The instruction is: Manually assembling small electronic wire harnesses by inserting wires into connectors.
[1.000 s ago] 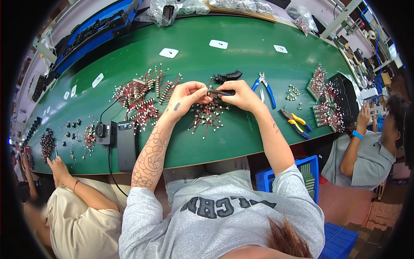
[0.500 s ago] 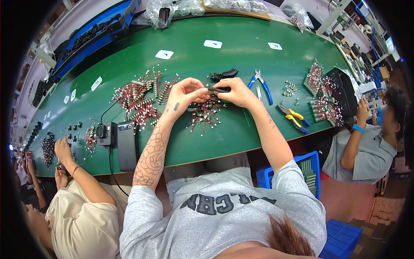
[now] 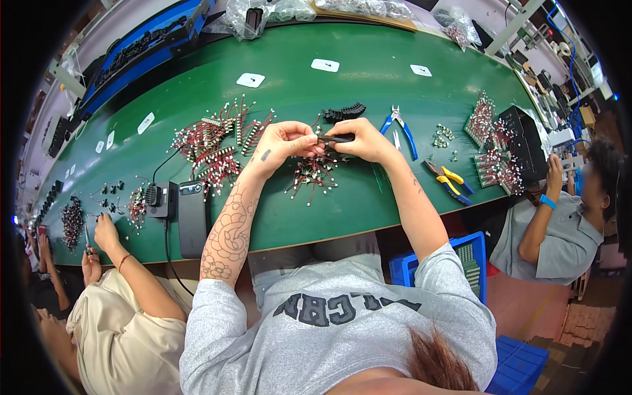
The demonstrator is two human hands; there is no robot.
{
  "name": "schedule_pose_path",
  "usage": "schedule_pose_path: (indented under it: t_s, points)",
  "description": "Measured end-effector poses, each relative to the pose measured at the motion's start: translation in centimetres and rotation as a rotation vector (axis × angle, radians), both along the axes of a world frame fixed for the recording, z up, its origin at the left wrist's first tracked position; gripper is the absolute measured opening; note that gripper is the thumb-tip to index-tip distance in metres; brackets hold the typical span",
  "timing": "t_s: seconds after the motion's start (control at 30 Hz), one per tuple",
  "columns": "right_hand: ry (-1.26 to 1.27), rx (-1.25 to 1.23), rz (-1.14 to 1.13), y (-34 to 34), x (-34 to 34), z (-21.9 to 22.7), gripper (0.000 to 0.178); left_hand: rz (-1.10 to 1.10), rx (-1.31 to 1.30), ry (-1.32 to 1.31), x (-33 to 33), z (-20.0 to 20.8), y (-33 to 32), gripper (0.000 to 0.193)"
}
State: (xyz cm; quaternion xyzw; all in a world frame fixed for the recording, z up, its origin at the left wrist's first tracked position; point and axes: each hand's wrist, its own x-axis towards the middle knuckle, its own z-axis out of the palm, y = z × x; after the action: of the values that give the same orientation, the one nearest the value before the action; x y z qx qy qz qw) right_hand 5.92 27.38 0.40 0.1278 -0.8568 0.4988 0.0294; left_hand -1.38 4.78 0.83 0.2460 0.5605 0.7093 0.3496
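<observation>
Hands are held together above the middle of the green table [image 3: 368, 79], over a small heap of red-and-white wired parts [image 3: 311, 176]. A small black part [image 3: 337, 138] is pinched between the fingertips of the left hand [image 3: 286, 140] and the right hand [image 3: 361, 139]; both sets of fingers are curled tightly on it, and whether anything else is gripped cannot be told. Bare green surface is seen beyond the hands, reaching to the far edge, where white labels [image 3: 325, 65] are stuck and clear plastic bags [image 3: 263, 12] are piled. Between the heap and the near edge a strip of open table is left. To the left, the way is crowded by a larger spread of red wired parts [image 3: 214, 141], and nearer the edge by a black box [image 3: 193, 217] with a cable and a small black device [image 3: 160, 197]. Just beyond the right hand a black toothed strip [image 3: 342, 112] is laid, and blue-handled cutters [image 3: 401, 125] lie just right of it. Yellow-handled pliers [image 3: 449, 181] are found near the right edge, with racks of pinned parts [image 3: 490, 145] and a dark box [image 3: 523, 138] farther right. A seated person's hand [image 3: 105, 232] is at the near left edge, and another person's raised hand [image 3: 554, 168] is at the right end.
</observation>
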Motion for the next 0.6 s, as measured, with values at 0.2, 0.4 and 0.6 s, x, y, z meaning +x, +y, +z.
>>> schedule_pose_path:
  t_s: [0.2,0.4,0.6]
  points:
    - [0.014,-0.01,0.038,0.16,0.1,-0.24,0.029,-0.035,0.011,0.018,0.02,-0.13,-0.18,0.009]
    - [-0.02,-0.027,0.07,0.31,0.48,0.2,0.03,-0.069,0.01,0.027,0.13,-0.38,-0.08,0.009]
    - [-0.07,-0.013,0.082,0.56,0.18,0.5,0.03,-0.083,0.022,0.04,-0.43,-0.58,0.18,0.01]
